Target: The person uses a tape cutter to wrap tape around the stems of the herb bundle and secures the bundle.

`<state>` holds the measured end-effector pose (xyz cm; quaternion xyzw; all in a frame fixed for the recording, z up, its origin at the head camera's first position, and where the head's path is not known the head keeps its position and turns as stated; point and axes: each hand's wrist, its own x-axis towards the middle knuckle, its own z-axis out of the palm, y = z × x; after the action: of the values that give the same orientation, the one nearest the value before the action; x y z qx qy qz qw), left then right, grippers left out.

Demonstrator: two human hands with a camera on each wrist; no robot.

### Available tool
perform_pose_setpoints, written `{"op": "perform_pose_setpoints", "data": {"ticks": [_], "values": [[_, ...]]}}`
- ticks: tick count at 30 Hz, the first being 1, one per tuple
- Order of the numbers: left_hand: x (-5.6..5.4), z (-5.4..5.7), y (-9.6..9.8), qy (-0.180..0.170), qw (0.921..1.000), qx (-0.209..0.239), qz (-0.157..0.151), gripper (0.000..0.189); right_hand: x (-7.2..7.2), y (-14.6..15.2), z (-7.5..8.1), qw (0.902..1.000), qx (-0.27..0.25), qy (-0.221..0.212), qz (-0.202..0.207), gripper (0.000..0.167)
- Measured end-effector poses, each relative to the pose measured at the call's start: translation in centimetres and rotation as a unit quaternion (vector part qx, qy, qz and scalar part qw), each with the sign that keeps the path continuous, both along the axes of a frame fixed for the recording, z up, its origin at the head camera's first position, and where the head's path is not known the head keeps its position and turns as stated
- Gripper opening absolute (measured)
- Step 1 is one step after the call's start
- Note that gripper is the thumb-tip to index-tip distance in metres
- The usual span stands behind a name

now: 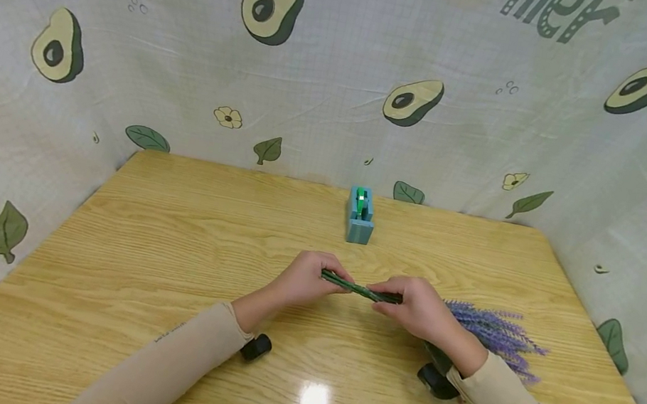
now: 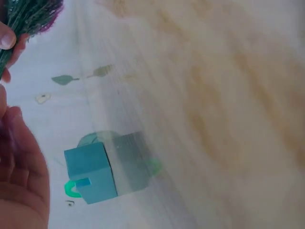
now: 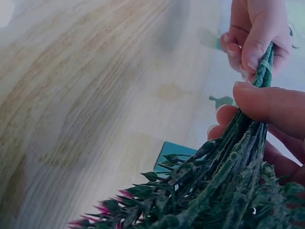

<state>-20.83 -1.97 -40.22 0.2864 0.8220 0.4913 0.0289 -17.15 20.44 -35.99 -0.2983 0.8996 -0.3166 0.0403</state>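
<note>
A bunch of artificial lavender [image 1: 492,333], with green stems and purple flower spikes, is held sideways above the wooden table. My left hand [image 1: 313,276] pinches the stem ends between thumb and fingers. Further along the stems, nearer the flowers, my right hand [image 1: 415,308] grips the bunch, its thumb on top in the right wrist view. A thin light band [image 3: 266,64] crosses the stems close to the left thumb. The flower heads point right and lie partly behind the right hand and wrist in the head view.
At the back of the wooden table [image 1: 196,223] stands a teal box-like holder [image 1: 359,230] with a green ring-shaped piece in it, resembling a tape dispenser. A pale curtain [image 1: 328,102] printed with avocados and leaves encloses the back and sides.
</note>
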Motion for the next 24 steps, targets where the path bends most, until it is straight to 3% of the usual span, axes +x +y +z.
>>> {"op": "perform_pose_setpoints", "data": {"ticks": [9,12,17,21,24], "values": [[-0.05,0.16,-0.27,-0.05,0.9985,-0.011,-0.018,0.015,-0.19,0.11,-0.11,0.9996,0.018,0.02,-0.006,0.023],[0.11,0.24,-0.32,-0.088,0.9959,-0.001,-0.021,0.02,-0.27,0.2,-0.29,0.9989,0.025,0.037,-0.013,0.022],[0.3,0.41,-0.35,-0.178,0.9814,0.068,-0.02,0.021,-0.45,0.14,-0.64,0.9951,0.031,0.091,-0.022,0.023],[0.24,0.39,-0.52,-0.203,0.9728,0.109,-0.024,0.029,-0.44,-0.03,-0.72,0.9886,0.039,0.142,-0.031,0.023],[0.11,0.28,-0.71,-0.228,0.964,0.136,-0.011,0.035,-0.37,-0.15,-0.73,0.9846,0.043,0.165,-0.039,0.023]]}}
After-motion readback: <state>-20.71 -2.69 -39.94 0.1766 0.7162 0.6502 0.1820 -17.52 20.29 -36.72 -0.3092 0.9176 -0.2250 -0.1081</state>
